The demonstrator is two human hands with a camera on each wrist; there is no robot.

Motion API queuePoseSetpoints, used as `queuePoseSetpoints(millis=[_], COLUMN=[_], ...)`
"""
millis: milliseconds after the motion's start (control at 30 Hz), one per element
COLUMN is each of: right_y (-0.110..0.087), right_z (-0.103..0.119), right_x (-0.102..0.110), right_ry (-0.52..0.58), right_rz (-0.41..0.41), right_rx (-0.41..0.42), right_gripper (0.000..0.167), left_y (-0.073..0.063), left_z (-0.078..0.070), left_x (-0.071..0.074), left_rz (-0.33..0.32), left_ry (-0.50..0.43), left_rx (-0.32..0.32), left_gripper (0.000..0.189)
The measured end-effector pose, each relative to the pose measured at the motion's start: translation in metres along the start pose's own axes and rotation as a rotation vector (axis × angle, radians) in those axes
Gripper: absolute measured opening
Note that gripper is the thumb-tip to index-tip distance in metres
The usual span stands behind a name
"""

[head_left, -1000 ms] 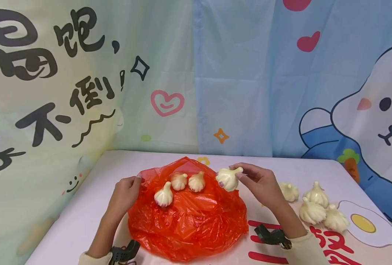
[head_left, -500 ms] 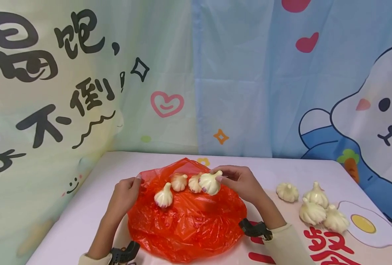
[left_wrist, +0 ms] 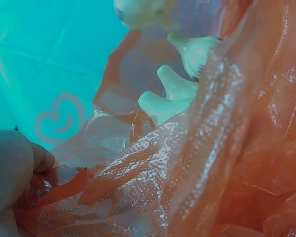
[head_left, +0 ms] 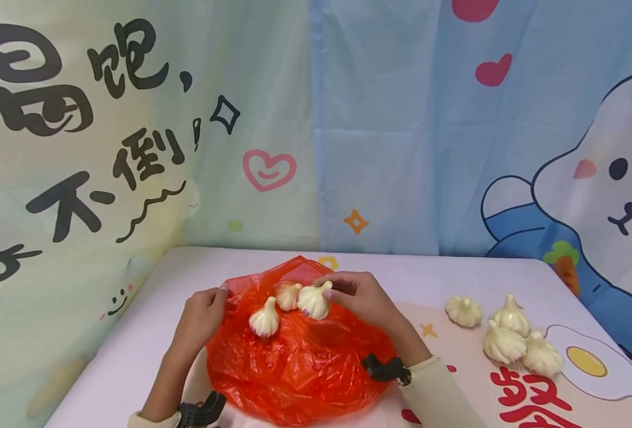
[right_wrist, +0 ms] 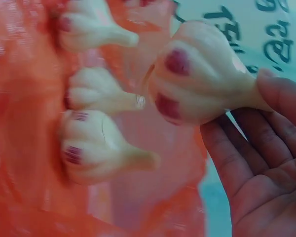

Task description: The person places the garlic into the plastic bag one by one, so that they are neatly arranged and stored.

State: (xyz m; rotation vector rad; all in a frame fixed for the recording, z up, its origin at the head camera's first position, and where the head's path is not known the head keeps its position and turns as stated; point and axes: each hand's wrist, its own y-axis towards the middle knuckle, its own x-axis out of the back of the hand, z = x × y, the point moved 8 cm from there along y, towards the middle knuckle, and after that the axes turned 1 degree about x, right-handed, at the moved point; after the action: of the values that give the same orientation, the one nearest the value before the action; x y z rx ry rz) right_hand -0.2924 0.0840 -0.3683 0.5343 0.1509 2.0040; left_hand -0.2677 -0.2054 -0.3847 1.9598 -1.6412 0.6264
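Note:
My left hand (head_left: 201,318) pinches the left edge of a red plastic bag (head_left: 294,374), spread with its mouth toward the back. By its stem, my right hand (head_left: 361,299) holds a white garlic bulb (head_left: 313,302) over the bag's opening. In the right wrist view this garlic bulb (right_wrist: 202,74) shows purple patches, and thumb and fingertips meet at its stem. Three more bulbs lie in the bag: one at the left (head_left: 264,318), one at the back (head_left: 287,295), and a third hidden behind the held bulb in the head view, though the right wrist view shows this bulb (right_wrist: 101,148).
Several loose garlic bulbs (head_left: 503,342) sit in a cluster on the table at the right, with a single bulb (head_left: 463,311) beside them. The printed tablecloth (head_left: 610,380) covers the table. A patterned curtain (head_left: 380,148) hangs behind it.
My right hand has carried its garlic bulb leftward, from the bag's right edge to over the bulbs in the bag. The left hand keeps its hold on the bag.

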Motion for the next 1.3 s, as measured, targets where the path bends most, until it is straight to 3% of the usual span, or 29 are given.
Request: queuePoseSetpoints(millis=[267,500,767,1033,1300], right_y=[0.003,0.009,0.008,0.008,0.009], right_z=[-0.024,-0.032,-0.048,-0.05,-0.048], right_x=[-0.023,-0.035,-0.04,-0.045,-0.05], right_ry=[-0.028,0.001,-0.097,-0.174,-0.148], right_rz=[0.022,0.016,-0.004,0.027,0.048], right_rx=[-0.075,-0.055,-0.118,-0.125,-0.107], right_gripper=[0.022,0.022,0.018,0.024,0.033], left_y=[0.0,-0.001,-0.002,-0.002,-0.002], left_z=[0.001,0.004,0.003,0.002,0.002], left_x=[-0.002,0.0,-0.002,-0.003,-0.003], left_rz=[0.012,-0.001,0.015,0.02,0.021], left_ry=[-0.005,0.001,-0.028,-0.043,-0.044], left_rx=[0.012,0.013,0.019,0.028,0.034], left_gripper=[0.048,0.051,0.049,0.05,0.049])
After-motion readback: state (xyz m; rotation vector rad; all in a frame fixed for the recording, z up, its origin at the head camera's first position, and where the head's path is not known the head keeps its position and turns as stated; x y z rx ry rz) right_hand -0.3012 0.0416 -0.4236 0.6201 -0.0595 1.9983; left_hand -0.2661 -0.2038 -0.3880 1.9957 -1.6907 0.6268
